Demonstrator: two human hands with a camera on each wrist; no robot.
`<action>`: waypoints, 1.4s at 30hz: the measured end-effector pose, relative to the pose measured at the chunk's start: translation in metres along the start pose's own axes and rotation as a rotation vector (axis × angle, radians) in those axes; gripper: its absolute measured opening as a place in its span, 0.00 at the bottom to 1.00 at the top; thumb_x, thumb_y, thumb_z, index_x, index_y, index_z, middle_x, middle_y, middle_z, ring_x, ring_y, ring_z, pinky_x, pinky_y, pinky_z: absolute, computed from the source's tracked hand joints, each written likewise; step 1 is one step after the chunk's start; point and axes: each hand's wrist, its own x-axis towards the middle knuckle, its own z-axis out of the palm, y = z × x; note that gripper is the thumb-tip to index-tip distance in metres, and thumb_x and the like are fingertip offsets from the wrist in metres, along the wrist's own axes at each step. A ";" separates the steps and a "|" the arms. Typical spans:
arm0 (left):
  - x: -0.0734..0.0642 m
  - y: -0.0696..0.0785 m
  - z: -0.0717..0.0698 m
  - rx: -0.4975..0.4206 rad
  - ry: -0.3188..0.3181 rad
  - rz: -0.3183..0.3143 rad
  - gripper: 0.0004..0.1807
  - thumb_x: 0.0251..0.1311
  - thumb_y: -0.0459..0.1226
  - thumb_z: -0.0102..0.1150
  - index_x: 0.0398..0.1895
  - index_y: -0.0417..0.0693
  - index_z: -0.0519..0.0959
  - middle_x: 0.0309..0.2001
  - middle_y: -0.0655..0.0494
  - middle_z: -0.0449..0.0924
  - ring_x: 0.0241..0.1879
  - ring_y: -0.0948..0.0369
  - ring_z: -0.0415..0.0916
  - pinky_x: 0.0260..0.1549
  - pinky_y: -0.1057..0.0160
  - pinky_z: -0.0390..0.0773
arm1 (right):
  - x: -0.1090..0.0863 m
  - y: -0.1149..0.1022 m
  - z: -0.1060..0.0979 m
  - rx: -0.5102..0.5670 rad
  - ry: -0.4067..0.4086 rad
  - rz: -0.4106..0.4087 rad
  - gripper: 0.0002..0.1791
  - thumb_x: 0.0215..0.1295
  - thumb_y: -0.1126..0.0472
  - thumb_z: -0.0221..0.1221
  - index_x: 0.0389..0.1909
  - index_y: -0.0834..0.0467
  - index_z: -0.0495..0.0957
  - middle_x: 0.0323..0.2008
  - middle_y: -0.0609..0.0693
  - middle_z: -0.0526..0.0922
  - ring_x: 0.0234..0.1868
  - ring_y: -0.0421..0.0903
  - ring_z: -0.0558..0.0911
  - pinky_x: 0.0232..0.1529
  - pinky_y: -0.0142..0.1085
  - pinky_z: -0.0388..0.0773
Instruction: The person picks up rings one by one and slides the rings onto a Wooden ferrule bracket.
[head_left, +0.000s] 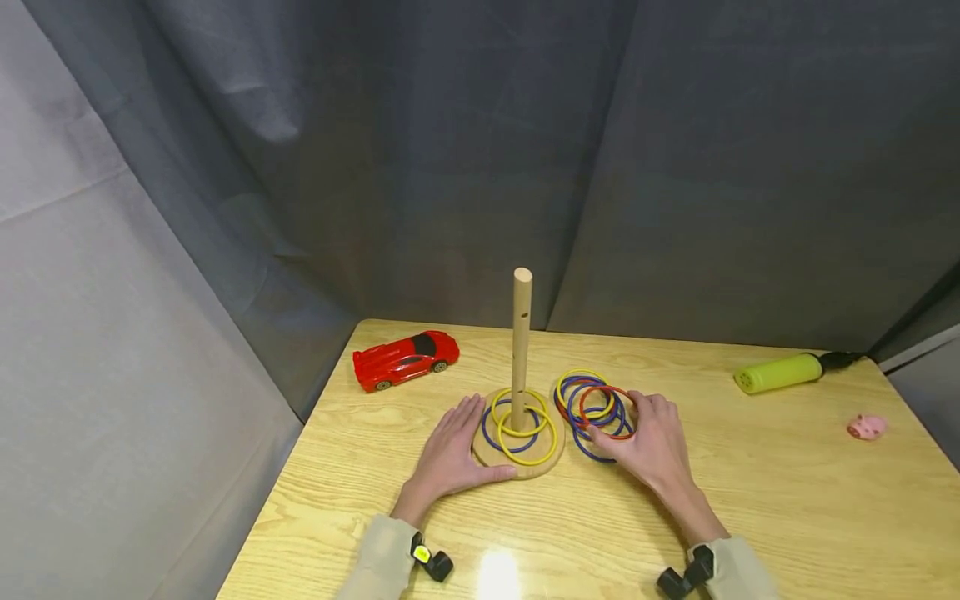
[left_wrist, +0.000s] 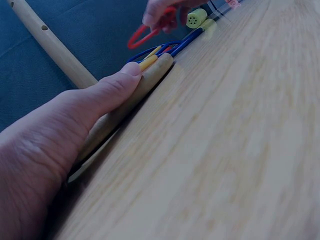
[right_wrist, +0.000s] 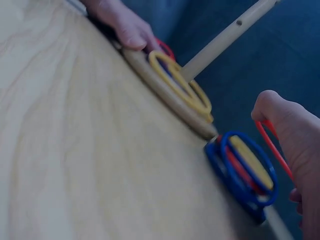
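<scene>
My left hand point(head_left: 453, 454) rests against the near left rim of a round wooden base point(head_left: 487, 457), its fingers extended along the side and the thumb over the front rim. An upright wooden peg point(head_left: 521, 350) rises from the base. Two yellow rings point(head_left: 557, 442) and a blue ring lie around its foot. Just right of the base, my right hand point(head_left: 654, 442) pinches a red ring point(right_wrist: 274, 149) between thumb and fingers. It holds this ring tilted above a loose pile of blue, yellow and red rings point(right_wrist: 272, 172).
A red toy car point(head_left: 405, 360) stands at the table's back left. Toward the back right lies a yellow-green cylinder point(head_left: 780, 373) with a black end, and a small pink pig figure point(head_left: 867, 427) sits nearer the right edge. Dark curtain point(head_left: 480, 167) hangs behind the table.
</scene>
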 end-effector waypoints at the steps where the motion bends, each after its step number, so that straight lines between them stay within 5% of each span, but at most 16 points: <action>1: 0.000 0.000 0.000 0.001 0.002 0.002 0.75 0.43 0.86 0.50 0.86 0.47 0.49 0.85 0.51 0.48 0.84 0.53 0.43 0.81 0.49 0.51 | 0.002 -0.003 -0.004 0.000 -0.003 -0.005 0.48 0.44 0.38 0.77 0.55 0.70 0.78 0.42 0.63 0.77 0.46 0.62 0.72 0.42 0.53 0.71; 21: 0.000 -0.001 0.002 0.003 -0.009 -0.007 0.75 0.43 0.86 0.50 0.86 0.49 0.48 0.85 0.53 0.47 0.84 0.55 0.41 0.81 0.51 0.49 | 0.069 -0.064 -0.089 0.072 0.024 -0.153 0.40 0.45 0.39 0.78 0.49 0.66 0.82 0.39 0.59 0.79 0.44 0.59 0.72 0.40 0.48 0.66; 42: 0.000 0.000 0.002 0.005 0.001 -0.002 0.75 0.43 0.86 0.51 0.86 0.49 0.49 0.85 0.53 0.47 0.84 0.55 0.42 0.81 0.51 0.49 | 0.122 -0.129 -0.140 0.121 0.071 -0.263 0.39 0.49 0.39 0.76 0.55 0.63 0.82 0.37 0.52 0.74 0.46 0.52 0.69 0.38 0.43 0.65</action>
